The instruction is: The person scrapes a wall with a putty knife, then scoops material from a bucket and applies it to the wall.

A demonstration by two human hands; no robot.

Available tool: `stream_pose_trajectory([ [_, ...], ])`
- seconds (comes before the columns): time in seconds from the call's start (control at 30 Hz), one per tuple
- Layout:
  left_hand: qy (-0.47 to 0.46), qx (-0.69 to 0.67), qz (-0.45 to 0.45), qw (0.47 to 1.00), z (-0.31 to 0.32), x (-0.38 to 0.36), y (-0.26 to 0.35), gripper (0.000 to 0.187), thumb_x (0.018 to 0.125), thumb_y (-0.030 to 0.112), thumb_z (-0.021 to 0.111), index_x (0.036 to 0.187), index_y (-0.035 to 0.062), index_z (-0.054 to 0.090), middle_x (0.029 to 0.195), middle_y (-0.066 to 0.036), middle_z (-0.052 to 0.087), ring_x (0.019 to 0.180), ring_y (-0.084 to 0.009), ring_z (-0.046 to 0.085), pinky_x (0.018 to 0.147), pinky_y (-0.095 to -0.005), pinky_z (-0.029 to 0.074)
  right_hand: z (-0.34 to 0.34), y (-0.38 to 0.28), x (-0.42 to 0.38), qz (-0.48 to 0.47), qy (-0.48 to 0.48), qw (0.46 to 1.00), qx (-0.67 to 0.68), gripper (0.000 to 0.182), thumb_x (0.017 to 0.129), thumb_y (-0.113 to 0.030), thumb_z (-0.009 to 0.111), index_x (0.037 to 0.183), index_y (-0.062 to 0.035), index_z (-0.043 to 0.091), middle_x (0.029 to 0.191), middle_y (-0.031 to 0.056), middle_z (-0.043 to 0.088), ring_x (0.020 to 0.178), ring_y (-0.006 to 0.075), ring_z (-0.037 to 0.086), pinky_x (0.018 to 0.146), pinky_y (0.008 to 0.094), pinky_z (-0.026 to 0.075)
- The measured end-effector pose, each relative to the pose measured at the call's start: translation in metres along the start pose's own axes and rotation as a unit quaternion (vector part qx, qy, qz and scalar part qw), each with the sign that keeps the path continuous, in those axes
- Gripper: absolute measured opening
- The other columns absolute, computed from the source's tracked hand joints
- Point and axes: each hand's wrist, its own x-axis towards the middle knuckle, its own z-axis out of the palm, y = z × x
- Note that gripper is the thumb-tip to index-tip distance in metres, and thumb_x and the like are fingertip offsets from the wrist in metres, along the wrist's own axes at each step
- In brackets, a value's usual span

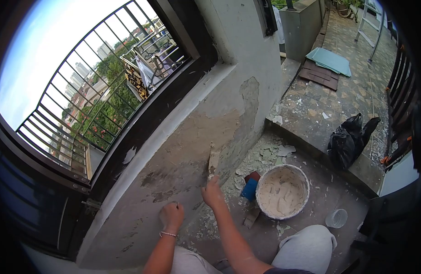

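My right hand point(213, 194) grips a putty knife point(213, 160), its blade coated in beige filler and held up against the wall point(169, 137). Lower on the same wall, my left hand point(172, 214) is closed in a fist close to the surface. A small dark spot shows at its fingers, but what it holds is hidden. Beige filler covers a broad patch of wall above both hands, and darker bare spots lie below. To the right of my right hand stands a round bucket point(306, 192) of beige filler, with a blue object point(250, 189) beside it.
Paint flakes point(270, 153) litter the floor along the wall. A clear plastic cup point(336, 218) stands right of the bucket. On the raised step point(320, 146) lie a black plastic bag point(347, 142) and light-blue sheets point(329, 61). A window frame point(146, 114) borders the wall.
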Motion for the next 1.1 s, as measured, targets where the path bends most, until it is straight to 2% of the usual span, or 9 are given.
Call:
stream_pose_trajectory([
  [0.07,0.027,0.026,0.020,0.999,0.005,0.000,-0.005,0.036,0.085,0.029,0.049,0.063,0.0055,0.065,0.054,-0.006,0.061,0.057,-0.0258,0.063,0.062,-0.0375,0.049,0.015,0.025,-0.003,-0.004,-0.001,1.000,0.013,0.074,0.080,-0.015,0.058,0.127,0.0170,0.010,0.110,0.0409,0.048,0.100,0.0483,0.054,0.086,0.0467,0.045],
  [0.17,0.015,0.020,0.024,0.999,0.005,0.000,-0.007,0.036,0.085,0.029,0.050,0.063,0.0055,0.065,0.053,-0.006,0.061,0.057,-0.0258,0.063,0.062,-0.0376,0.049,0.057,0.078,-0.002,-0.014,0.050,0.998,0.047,0.073,0.079,-0.012,0.058,0.124,0.0169,0.009,0.107,0.0418,0.048,0.101,0.0507,0.052,0.087,0.0462,0.044],
  [0.27,0.014,0.011,0.026,0.999,0.005,0.000,-0.009,0.034,0.084,0.029,0.050,0.064,0.0054,0.066,0.054,-0.007,0.061,0.059,-0.0274,0.063,0.062,-0.0388,0.049,0.041,0.070,-0.007,-0.009,0.064,0.994,0.084,0.071,0.078,-0.011,0.057,0.123,0.0177,0.010,0.107,0.0419,0.047,0.103,0.0515,0.050,0.089,0.0455,0.043],
  [0.4,-0.012,0.009,0.019,1.000,-0.013,-0.004,0.005,0.030,0.083,0.027,0.053,0.070,0.0037,0.067,0.071,-0.018,0.063,0.068,-0.0355,0.062,0.062,-0.0436,0.048,-0.003,0.019,-0.006,-0.043,0.074,0.991,0.100,0.069,0.080,-0.011,0.054,0.124,0.0196,0.011,0.110,0.0423,0.046,0.104,0.0513,0.050,0.091,0.0457,0.041],
  [0.5,-0.009,0.014,0.022,1.000,-0.018,-0.007,0.010,0.031,0.084,0.027,0.052,0.071,0.0040,0.067,0.071,-0.018,0.063,0.068,-0.0353,0.062,0.062,-0.0432,0.048,0.003,0.008,0.010,-0.138,0.171,0.975,-0.007,0.067,0.083,-0.013,0.053,0.127,0.0181,0.014,0.107,0.0399,0.050,0.098,0.0486,0.054,0.086,0.0474,0.045],
  [0.6,0.001,0.018,0.030,0.999,-0.018,-0.006,0.009,0.031,0.084,0.027,0.052,0.071,0.0042,0.068,0.071,-0.018,0.063,0.068,-0.0353,0.062,0.062,-0.0432,0.048,-0.011,-0.024,0.006,-0.067,0.025,0.997,0.021,0.071,0.082,-0.013,0.053,0.128,0.0213,0.010,0.108,0.0413,0.049,0.101,0.0500,0.052,0.087,0.0477,0.043],
  [0.8,-0.004,0.016,0.037,0.999,-0.020,-0.009,0.011,0.031,0.084,0.027,0.051,0.072,0.0044,0.068,0.072,-0.017,0.063,0.069,-0.0355,0.062,0.063,-0.0439,0.048,0.051,0.030,-0.013,-0.090,-0.031,0.995,0.005,0.075,0.082,-0.014,0.056,0.127,0.0235,0.009,0.107,0.0421,0.049,0.101,0.0488,0.053,0.087,0.0470,0.044],
  [1.0,-0.001,0.020,0.049,0.999,-0.019,-0.008,0.006,0.030,0.083,0.028,0.052,0.072,0.0052,0.068,0.072,-0.017,0.063,0.069,-0.0358,0.062,0.063,-0.0441,0.048,0.088,0.087,-0.038,-0.061,-0.010,0.996,0.070,0.069,0.081,-0.014,0.057,0.123,0.0221,0.016,0.107,0.0416,0.048,0.102,0.0499,0.051,0.089,0.0452,0.042],
  [1.1,-0.005,0.010,0.046,0.999,-0.020,-0.009,0.006,0.030,0.083,0.028,0.052,0.072,0.0052,0.068,0.072,-0.017,0.063,0.069,-0.0359,0.062,0.063,-0.0441,0.048,0.042,0.047,-0.020,-0.074,0.081,0.992,0.068,0.068,0.081,-0.014,0.056,0.123,0.0217,0.017,0.105,0.0402,0.049,0.101,0.0506,0.051,0.088,0.0454,0.042],
])
